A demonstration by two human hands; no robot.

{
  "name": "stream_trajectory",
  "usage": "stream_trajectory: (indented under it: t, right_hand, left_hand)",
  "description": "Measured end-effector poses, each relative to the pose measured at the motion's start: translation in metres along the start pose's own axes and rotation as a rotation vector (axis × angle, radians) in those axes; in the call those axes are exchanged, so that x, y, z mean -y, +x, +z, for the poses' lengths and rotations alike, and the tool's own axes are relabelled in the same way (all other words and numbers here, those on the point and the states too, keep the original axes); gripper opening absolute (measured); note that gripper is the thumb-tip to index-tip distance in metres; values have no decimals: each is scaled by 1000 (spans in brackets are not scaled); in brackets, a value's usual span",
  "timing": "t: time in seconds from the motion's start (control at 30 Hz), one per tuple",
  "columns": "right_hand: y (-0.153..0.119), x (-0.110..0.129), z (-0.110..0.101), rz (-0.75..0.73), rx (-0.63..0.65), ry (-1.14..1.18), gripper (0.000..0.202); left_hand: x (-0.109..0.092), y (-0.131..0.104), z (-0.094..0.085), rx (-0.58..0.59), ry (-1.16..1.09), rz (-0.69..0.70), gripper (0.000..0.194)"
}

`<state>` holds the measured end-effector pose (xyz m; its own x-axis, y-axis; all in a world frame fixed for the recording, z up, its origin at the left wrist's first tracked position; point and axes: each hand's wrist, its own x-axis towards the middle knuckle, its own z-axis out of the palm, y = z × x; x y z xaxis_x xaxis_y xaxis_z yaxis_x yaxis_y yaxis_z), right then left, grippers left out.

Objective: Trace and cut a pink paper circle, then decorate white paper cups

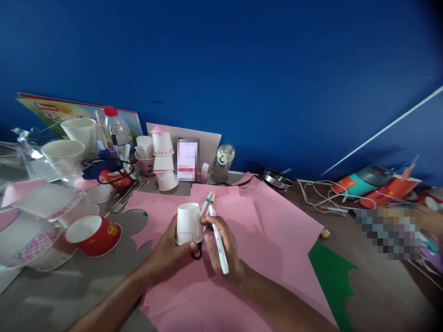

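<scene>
My left hand (170, 246) holds a white paper cup (188, 222) upside down, with fingers around its left side and lower rim. A thin pink outline shows on the cup's side near that rim. In my right hand (223, 244) is a white marker (220, 246), its pink tip end pointing up and away, just right of the cup. Two more pens (206, 203) lie behind on pink paper (270, 244). A black loop (197, 252) shows under the cup, between my hands.
Left: a red paper cup (94, 234), decorated white cups (48, 203), stacked cups and a bottle (116, 131). Behind: a stacked-cup figure (163, 154), a phone (187, 159) and a glass jar (223, 163). Right: green paper (332, 276), cables, a teal-and-orange device (363, 182) and another person's hand.
</scene>
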<state>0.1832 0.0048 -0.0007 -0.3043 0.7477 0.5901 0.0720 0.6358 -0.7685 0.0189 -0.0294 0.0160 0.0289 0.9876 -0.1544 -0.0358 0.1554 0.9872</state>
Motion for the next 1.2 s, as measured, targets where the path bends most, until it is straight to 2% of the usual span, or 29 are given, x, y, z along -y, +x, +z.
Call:
stream_trajectory:
  t: [0.13,0.23,0.33,0.77,1.03,1.2]
  right_hand:
    - [3,-3,-3,-14,-49,107,39]
    - [6,-3,-5,-106,-22,125,40]
    - [9,0,-7,-104,-2,134,40]
    - [13,4,-11,-141,4,51,31]
    - [13,7,-10,-21,-5,28,33]
    - [15,10,-11,-32,-3,36,31]
  left_hand:
    - [-2,1,-1,6,22,18,65]
    - [-1,1,-1,53,-15,39,63]
    - [0,1,-1,66,-27,41,63]
    - [2,2,-2,85,-11,20,65]
    - [0,1,0,100,-40,37,65]
    - [-2,1,-1,90,-21,31,62]
